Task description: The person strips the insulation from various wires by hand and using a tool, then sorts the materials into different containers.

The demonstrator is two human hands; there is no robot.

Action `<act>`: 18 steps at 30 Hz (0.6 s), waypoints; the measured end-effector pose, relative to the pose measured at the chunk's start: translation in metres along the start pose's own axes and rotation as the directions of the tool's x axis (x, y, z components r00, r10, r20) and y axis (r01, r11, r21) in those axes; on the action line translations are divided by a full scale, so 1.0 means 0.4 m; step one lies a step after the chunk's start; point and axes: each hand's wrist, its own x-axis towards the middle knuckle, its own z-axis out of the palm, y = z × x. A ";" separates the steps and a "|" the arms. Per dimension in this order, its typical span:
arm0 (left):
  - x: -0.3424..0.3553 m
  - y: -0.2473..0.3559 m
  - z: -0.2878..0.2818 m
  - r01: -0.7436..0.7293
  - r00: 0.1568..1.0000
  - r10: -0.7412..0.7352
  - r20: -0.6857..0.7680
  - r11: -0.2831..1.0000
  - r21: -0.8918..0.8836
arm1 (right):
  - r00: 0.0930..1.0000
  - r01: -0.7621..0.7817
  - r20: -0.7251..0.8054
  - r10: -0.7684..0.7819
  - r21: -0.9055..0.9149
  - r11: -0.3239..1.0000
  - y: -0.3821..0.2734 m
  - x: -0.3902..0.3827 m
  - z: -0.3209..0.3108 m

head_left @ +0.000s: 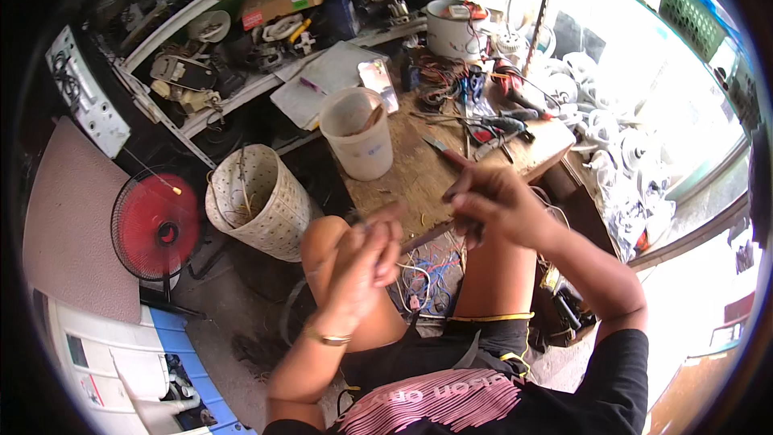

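Note:
My left hand (370, 258) is closed above my left knee, its fingers curled and slightly blurred; what they hold, if anything, is hidden. To its right, my right hand (503, 205) is above the wooden work board's front edge, fingers bent inward and pinched. Just beyond it is a knife-like tool (437, 146) with a grey blade and reddish handle, the handle meeting the hand's outline; I cannot tell if it is gripped. On the wooden board (403, 185) stands a white plastic bucket (360, 157) with a brown piece inside. Cut coloured wires (435, 274) lie below, between my legs.
Pliers (507, 125) and wire bundles (439, 80) lie at the board's far side, near a white pot (456, 32). At left stand a perforated white bin (278, 217) and a red fan (157, 225). White plastic parts (620, 145) pile up at right.

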 end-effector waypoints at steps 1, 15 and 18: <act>0.009 -0.007 0.033 -0.027 0.999 0.027 0.041 1.000 -0.004 | 0.999 0.014 0.041 -0.013 -0.010 1.000 0.012 0.010 0.026; -0.168 0.084 -0.043 -0.549 0.817 0.462 -0.345 0.806 -0.221 | 0.992 0.115 -0.123 0.009 0.950 0.292 0.198 0.077 0.092; -0.302 0.187 -0.243 -0.588 0.808 0.529 -0.260 0.747 -0.308 | 0.968 0.116 -0.216 0.125 0.833 0.541 0.207 0.079 -0.002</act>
